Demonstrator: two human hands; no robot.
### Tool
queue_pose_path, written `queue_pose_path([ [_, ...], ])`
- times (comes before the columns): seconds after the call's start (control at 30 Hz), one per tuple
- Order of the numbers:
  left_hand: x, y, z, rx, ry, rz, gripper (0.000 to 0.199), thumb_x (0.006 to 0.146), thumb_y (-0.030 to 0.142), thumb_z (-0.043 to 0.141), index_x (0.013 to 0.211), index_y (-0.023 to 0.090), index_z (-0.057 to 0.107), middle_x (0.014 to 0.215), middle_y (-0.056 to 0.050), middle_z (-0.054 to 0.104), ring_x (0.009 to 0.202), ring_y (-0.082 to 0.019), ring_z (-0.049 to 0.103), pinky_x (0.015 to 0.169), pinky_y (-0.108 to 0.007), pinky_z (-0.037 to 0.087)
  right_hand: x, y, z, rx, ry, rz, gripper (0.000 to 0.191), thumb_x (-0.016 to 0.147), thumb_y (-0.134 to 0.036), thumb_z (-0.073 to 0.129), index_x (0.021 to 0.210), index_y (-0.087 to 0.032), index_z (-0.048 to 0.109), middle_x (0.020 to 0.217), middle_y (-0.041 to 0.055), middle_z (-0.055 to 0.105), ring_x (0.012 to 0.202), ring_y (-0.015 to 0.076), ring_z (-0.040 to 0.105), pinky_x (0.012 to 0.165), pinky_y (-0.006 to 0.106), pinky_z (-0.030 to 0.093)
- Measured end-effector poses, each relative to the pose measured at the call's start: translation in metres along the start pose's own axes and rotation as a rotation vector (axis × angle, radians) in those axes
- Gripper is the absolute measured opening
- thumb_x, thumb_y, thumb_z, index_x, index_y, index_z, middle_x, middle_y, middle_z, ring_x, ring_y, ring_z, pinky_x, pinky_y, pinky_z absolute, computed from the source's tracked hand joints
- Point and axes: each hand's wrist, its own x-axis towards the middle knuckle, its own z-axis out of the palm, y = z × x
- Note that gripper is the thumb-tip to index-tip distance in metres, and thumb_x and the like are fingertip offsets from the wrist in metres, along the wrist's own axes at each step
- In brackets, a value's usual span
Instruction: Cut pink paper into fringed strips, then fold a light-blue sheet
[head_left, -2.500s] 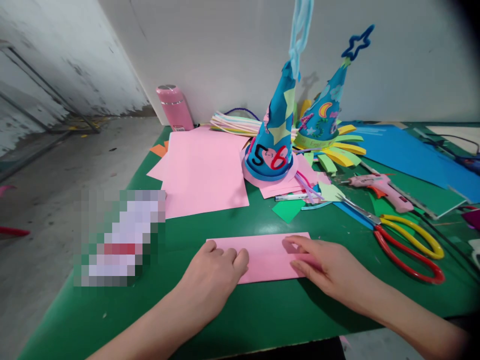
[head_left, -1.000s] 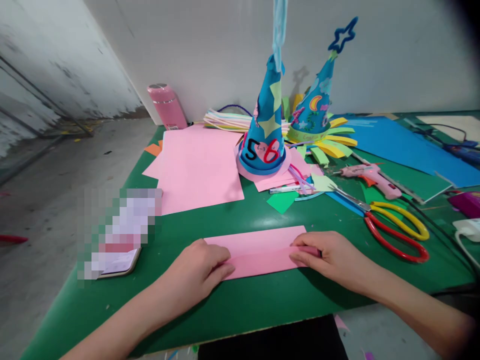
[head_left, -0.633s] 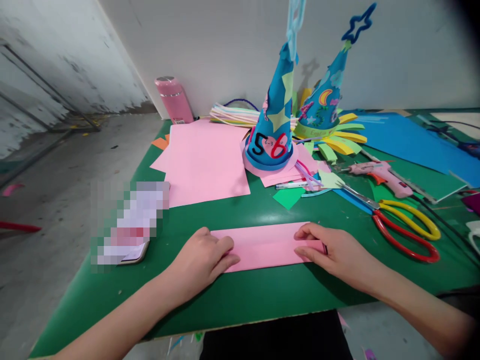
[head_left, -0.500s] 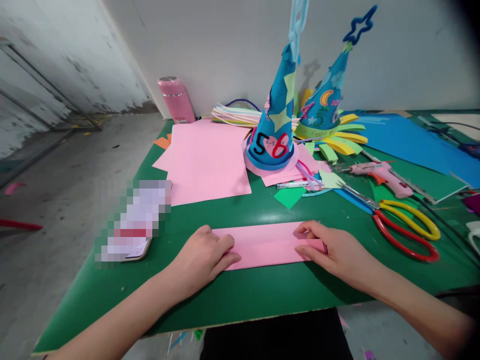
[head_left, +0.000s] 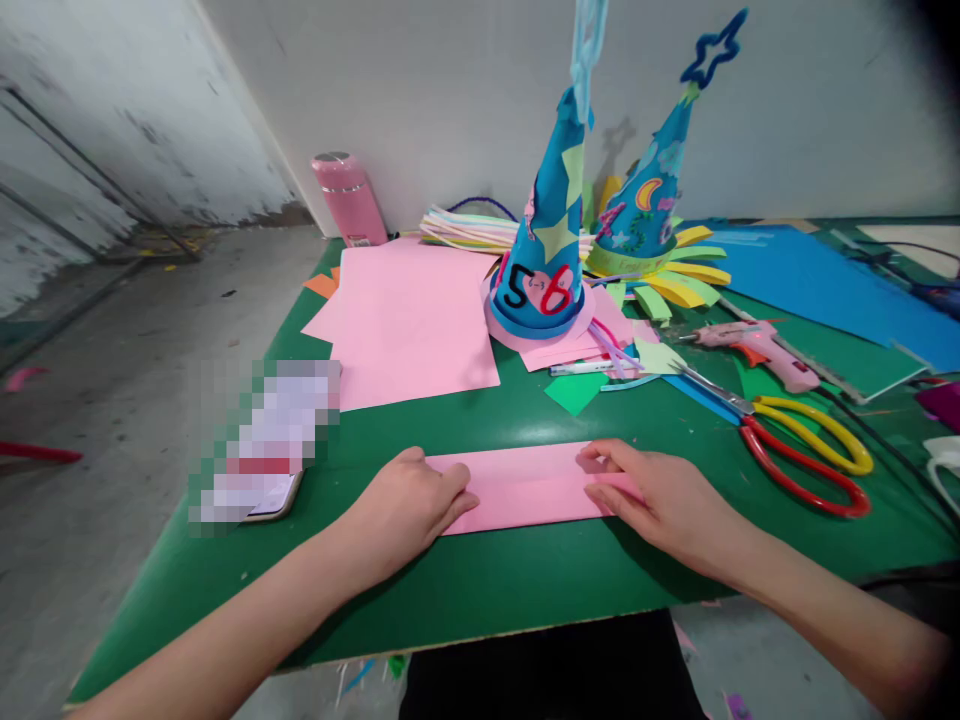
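Note:
A folded strip of pink paper (head_left: 529, 488) lies crosswise on the green table (head_left: 480, 585), near its front edge. My left hand (head_left: 409, 505) grips the strip's left end, with the thumb and curled fingers on top of it. At the other end, my right hand (head_left: 651, 495) pinches the paper's folded layer between thumb and fingers. Behind the strip lies a large pink sheet (head_left: 416, 325). Scissors (head_left: 802, 445) with red and yellow handles lie to the right of my right hand.
Two decorated blue cone hats (head_left: 551, 220) stand at the back. A pink glue gun (head_left: 757, 350) and blue sheets (head_left: 817, 290) lie to the right. A phone (head_left: 281, 495), partly blurred, is on the left. A pink bottle (head_left: 349, 200) stands near the wall.
Both hands keep hold of the strip's ends. The folded layer at the right end appears pressed slightly flatter. The whole view has shifted a little.

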Motion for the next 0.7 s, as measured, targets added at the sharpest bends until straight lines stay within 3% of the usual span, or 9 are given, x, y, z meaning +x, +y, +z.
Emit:
queue_pose_path([
  [0.7, -0.0009, -0.0016, 0.0070, 0.081, 0.070, 0.019, 0.033, 0.089, 0.030, 0.028, 0.067, 0.016, 0.048, 0.046, 0.000, 0.053, 0.041, -0.015, 0.048, 0.052, -0.031, 0.031, -0.0008, 0.0065, 0.0014, 0.024, 0.045, 0.031, 0.037, 0.080, -0.038, 0.046, 0.114, -0.024, 0.041, 0.089, 0.0027, 0.065, 0.078, 0.0206, 0.060, 0.065, 0.030, 0.042],
])
